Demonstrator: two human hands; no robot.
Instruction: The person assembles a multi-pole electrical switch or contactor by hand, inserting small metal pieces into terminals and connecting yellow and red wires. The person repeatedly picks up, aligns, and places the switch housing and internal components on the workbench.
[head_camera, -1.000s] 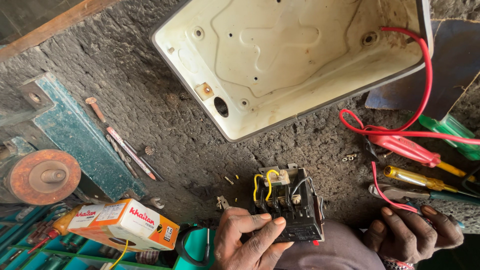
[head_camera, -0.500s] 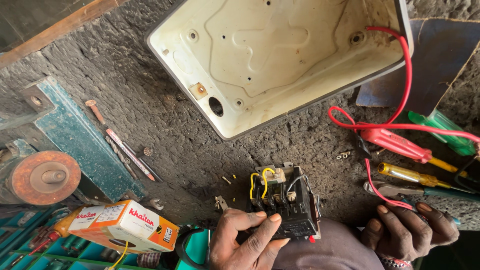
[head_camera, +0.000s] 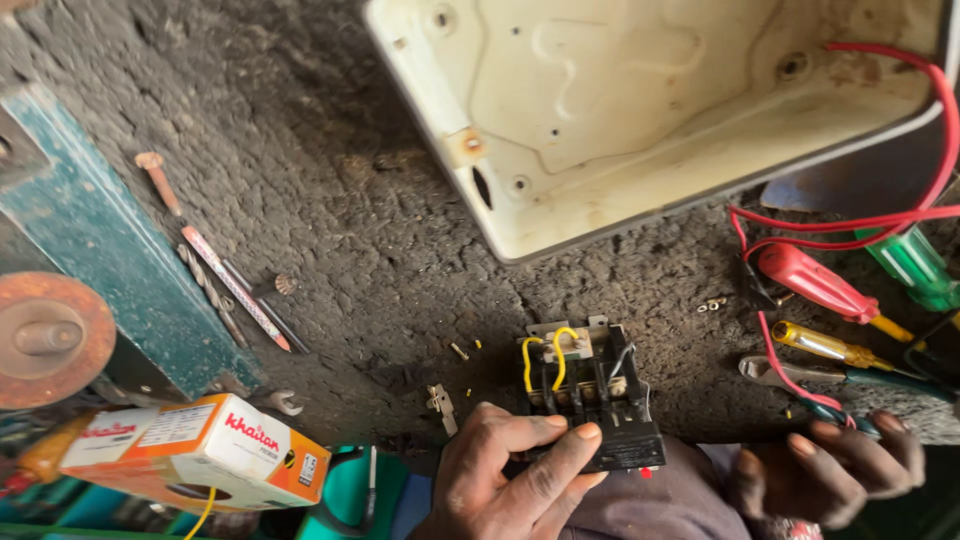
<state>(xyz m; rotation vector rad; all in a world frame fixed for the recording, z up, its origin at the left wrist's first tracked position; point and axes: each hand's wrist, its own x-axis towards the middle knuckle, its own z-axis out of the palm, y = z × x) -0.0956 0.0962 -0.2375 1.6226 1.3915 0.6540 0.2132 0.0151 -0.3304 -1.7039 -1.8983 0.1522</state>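
1. The left hand (head_camera: 515, 470) sits at the near edge of the workbench (head_camera: 400, 250), its fingers closed around the near end of a black switch block (head_camera: 590, 400) with short yellow wires (head_camera: 545, 355) on top.
2. The block's long axis runs from near to far. Its wired end points away from the hand, toward the open cream box (head_camera: 640, 110) lying farther back on the bench.
3. The block is just far of the left palm and touching it. The thumb and forefinger pinch its near rim.
4. The right hand (head_camera: 830, 470) rests to the right of the block and apart from it. Its fingers are curled over the bench edge by a red wire (head_camera: 780, 365) and the pliers (head_camera: 800, 375); I cannot tell whether it grips either.
5. The left hand is clearly the nearer one to the block.
6. A red-handled tool (head_camera: 810, 280) and a yellow screwdriver (head_camera: 825, 345) lie to the right of the block and well apart from it, far of the right hand.
7. An orange carton (head_camera: 190, 450) sits near left.
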